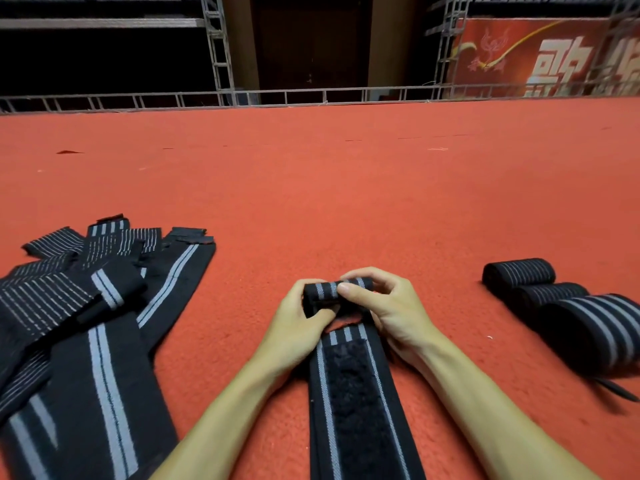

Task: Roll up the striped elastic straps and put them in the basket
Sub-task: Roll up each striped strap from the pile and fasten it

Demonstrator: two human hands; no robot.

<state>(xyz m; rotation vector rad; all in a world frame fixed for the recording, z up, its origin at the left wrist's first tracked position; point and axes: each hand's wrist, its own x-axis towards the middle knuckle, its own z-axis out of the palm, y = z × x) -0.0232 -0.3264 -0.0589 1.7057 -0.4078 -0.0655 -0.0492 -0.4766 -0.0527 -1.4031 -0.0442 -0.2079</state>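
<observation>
A black strap with grey stripes lies flat on the red carpet in front of me, a fuzzy black fastener patch along its middle. Its far end is curled into a small tight roll. My left hand grips the roll's left side, and my right hand pinches its right side with thumb on top. A pile of several unrolled striped straps lies at my left. Three rolled straps sit in a row at my right. No basket is in view.
Red carpet stretches far ahead to a metal truss rail. Behind the rail stand truss towers, dark shelving at the left and a red banner with white characters at the right.
</observation>
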